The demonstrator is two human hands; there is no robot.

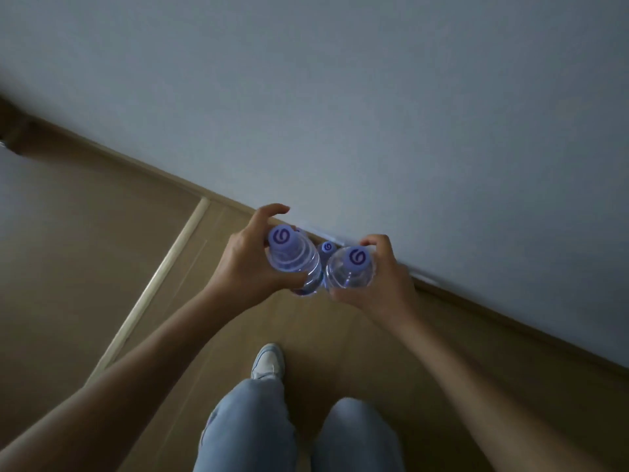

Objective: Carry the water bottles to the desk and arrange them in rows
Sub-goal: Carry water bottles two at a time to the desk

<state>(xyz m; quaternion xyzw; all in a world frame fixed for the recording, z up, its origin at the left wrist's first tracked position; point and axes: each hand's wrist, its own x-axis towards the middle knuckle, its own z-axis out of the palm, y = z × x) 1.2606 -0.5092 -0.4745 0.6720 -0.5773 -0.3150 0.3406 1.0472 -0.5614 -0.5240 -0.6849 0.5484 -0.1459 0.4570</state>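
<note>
Bottles of water sit upright between our hands, held out in front of us above the wooden floor (85, 267); our left hand (245, 264) curls round one clear bottle (294, 258) with a purple cap; our right hand (381, 277) grips a second bottle (350, 270), the two touching side by side; a third cap (327, 247) shows just beyond them, between the hands; who holds that one we cannot tell; below our wrists, jeans (252, 430) and a pale shoe (267, 361).
</note>
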